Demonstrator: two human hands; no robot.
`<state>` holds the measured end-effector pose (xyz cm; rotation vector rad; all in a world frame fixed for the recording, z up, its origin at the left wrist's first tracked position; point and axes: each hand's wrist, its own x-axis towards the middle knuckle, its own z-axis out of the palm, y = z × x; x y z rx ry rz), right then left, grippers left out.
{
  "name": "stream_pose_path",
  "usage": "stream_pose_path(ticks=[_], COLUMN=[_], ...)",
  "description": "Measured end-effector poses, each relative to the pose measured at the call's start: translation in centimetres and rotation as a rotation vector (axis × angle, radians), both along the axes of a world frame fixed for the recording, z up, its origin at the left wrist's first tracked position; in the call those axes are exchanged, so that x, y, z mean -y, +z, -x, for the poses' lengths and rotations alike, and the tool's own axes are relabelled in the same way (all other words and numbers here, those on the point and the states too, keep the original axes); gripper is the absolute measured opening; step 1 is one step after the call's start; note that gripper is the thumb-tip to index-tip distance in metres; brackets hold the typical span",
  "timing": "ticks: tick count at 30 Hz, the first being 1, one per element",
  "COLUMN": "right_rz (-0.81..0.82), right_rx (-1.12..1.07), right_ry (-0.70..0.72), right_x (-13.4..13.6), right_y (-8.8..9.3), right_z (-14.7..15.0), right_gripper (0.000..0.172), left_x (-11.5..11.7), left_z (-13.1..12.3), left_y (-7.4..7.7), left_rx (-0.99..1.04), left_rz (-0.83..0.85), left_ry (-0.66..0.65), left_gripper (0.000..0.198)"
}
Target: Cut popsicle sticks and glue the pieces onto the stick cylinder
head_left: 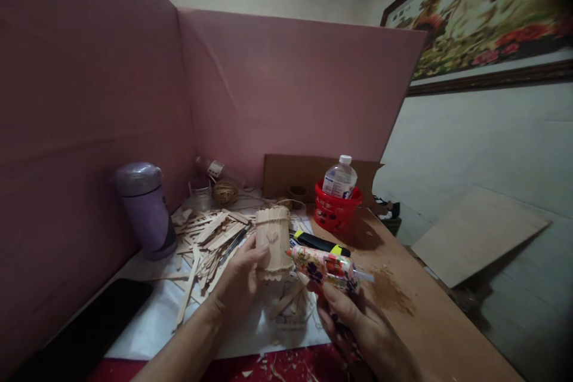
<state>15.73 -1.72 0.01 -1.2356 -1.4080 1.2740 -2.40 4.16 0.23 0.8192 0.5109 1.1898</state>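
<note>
My left hand [244,268] is closed around the side of a small holder made of wooden craft sticks [274,253]. Twine rings it near the top and the bottom, and a small heart shape sits on its front. In my right hand [353,316] is a flower-patterned hot glue gun [324,265]. Its orange nozzle points left and is close to the holder's right side; I cannot tell whether they touch. A clear glue stick [364,276] juts from its rear. Below the holder lie some loose stick pieces [289,304].
Loose craft sticks [215,239] are heaped on the left. A purple tumbler [147,215] and a dark phone-like slab [98,322] stand and lie further left. A red bucket [333,215] holds a plastic bottle [341,176]. A yellow-black utility knife [320,243] lies behind the glue gun; a twine ball [224,192] is at the back.
</note>
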Motion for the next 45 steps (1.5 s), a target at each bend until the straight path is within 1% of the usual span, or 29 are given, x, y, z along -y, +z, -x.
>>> stream_pose_path(ticks=[2,4,8,12,16,20,23,27,31,36,41,45], right_rz=[0.022,0.029,0.036,0.008,-0.015,-0.033,-0.047,-0.039,-0.026,-0.023,-0.031,-0.038], right_rx=[-0.008,0.006,0.051,0.069,0.085,0.061,0.086,0.104,0.098,0.085,0.074,0.093], right_ry=[-0.038,-0.034,0.016,-0.015,-0.004,0.020,0.053,0.070,0.062,0.080,0.093,0.097], right_x=[0.1,0.1,0.1,0.1,0.3,0.2,0.0,0.0,0.1,0.1,-0.1,-0.2], right_y=[-0.4,-0.6,-0.9,-0.9,-0.9,-1.2,-1.4,-1.1,-0.7,-1.1,-2.0,-2.2], right_z=[-0.1,-0.2,-0.6,-0.8,-0.8,-1.0,-1.3,-1.4,-1.2,-1.2,-1.5,-1.7], right_gripper=[0.052,0.051,0.050,0.047,0.044,0.042,0.041,0.044,0.047,0.044,0.042,0.041], left_x=[-0.1,-0.3,-0.5,-0.4,-0.3,-0.3,-0.3,-0.4,-0.4,-0.2,0.0,-0.1], left_z=[0.1,0.1,-0.1,-0.3,-0.4,-0.3,-0.2,-0.2,-0.3,-0.4,-0.7,-0.7], left_y=[-0.2,-0.5,-1.1,-1.5,-1.4,-1.3,-1.4,-1.6,-1.6,-1.3,-0.9,-1.0], left_rx=[-0.002,0.003,0.029,0.022,0.023,0.024,0.021,0.024,0.015,-0.003,-0.007,0.000], left_rz=[0.010,0.015,-0.009,0.006,0.031,0.030,0.026,0.013,0.047,0.056,0.074,0.048], left_ry=[0.008,-0.001,-0.051,-0.064,-0.052,-0.051,-0.056,-0.041,-0.033,-0.032,-0.026,-0.023], left_gripper=[0.043,0.042,0.039,0.039,0.042,0.038,0.038,0.044,0.052,0.043,0.042,0.040])
